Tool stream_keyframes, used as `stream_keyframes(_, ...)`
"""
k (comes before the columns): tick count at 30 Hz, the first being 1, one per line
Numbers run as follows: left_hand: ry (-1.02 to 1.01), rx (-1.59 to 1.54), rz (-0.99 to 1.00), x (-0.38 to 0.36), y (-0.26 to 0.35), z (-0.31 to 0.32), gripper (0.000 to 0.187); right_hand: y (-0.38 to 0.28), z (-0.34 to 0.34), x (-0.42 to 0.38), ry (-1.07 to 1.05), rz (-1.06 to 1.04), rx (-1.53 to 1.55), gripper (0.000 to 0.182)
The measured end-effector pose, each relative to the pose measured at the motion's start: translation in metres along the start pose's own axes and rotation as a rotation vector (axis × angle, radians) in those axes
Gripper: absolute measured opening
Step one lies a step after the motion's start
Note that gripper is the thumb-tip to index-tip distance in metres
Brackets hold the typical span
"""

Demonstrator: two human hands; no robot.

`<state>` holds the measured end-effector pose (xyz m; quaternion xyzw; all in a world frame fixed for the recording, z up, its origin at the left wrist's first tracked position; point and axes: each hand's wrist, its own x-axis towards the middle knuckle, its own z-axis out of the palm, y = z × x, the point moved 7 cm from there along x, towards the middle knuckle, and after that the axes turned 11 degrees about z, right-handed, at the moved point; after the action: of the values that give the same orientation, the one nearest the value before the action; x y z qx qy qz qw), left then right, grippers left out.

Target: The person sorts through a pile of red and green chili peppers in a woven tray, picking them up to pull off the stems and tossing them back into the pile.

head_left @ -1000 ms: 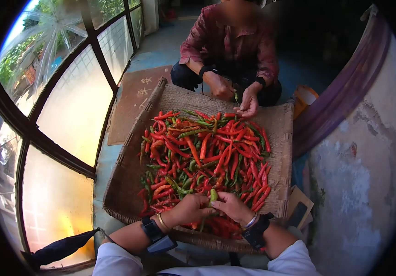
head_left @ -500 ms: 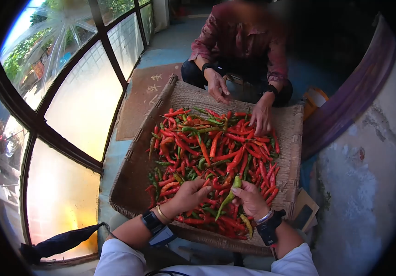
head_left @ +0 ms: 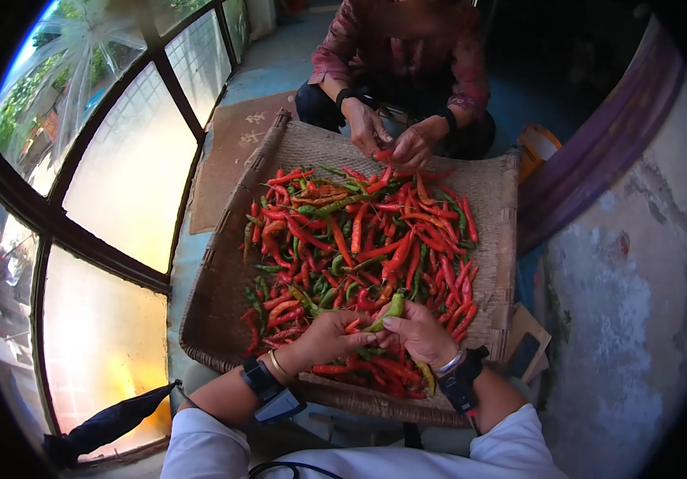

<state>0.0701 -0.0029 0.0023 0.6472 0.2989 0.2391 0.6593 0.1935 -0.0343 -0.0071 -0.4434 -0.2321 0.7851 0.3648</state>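
Above the near part of the woven tray (head_left: 494, 215), your right grip (head_left: 417, 334) is closed on a green pepper (head_left: 388, 314), thumb laid against it. The pepper is tilted, its upper end leaning toward your right side and its lower end running down toward your left grip (head_left: 334, 339). Those left fingers are curled in close by that lower end; you cannot tell from this view whether they pinch it as well. A small orange-red pepper end (head_left: 351, 326) shows just beside them, and whether you hold it is not clear either.

Under and beyond your hands, a heap of peppers (head_left: 343, 227) spreads over the tray, mostly red with green ones mixed in. Just below your right wrist lies a yellowish-green pepper (head_left: 426, 375).

On your left wrist you wear a yellow bangle (head_left: 281, 366) and a black wrist device (head_left: 260, 381); on your right, a silver bangle (head_left: 449, 364) and a dark wrist device (head_left: 461, 385).

Facing you across the tray, a co-worker (head_left: 407, 48) in a reddish shirt brings both hands together around a red pepper (head_left: 383, 155) over the far edge. To your left stand framed window panes (head_left: 104, 319); to your right, a purple cloth (head_left: 599, 188) hangs beside a worn wall (head_left: 623, 319).
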Motion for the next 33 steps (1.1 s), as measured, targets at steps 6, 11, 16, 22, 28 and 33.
stream_keyframes(6, -0.1, 0.102, -0.012, -0.001, -0.003, 0.005, 0.021, -0.001, -0.008, 0.0, 0.025, -0.008, 0.092, 0.013)
stream_keyframes(11, -0.088, 0.173, -0.018, 0.001, -0.001, 0.004, 0.019, -0.03, -0.031, -0.005, 0.177, -0.148, 0.089, 0.009)
stream_keyframes(16, 0.005, -0.012, -0.09, 0.0, 0.001, -0.006, 0.02, -0.072, -0.038, -0.02, 0.04, -0.48, 0.336, 0.046)
stream_keyframes(22, 0.31, -0.426, -0.01, 0.004, -0.008, -0.021, 0.034, -0.011, 0.001, 0.004, -0.026, -0.036, -0.358, 0.048)
stream_keyframes(28, 0.474, -1.051, -0.052, 0.004, -0.031, -0.011, 0.041, -0.008, 0.053, -0.012, -0.105, -0.362, -0.733, 0.042)
stream_keyframes(33, 0.453, -1.121, -0.195, -0.002, -0.041, -0.003, 0.046, -0.002, 0.067, -0.021, -0.07, -0.653, -1.19, 0.042)
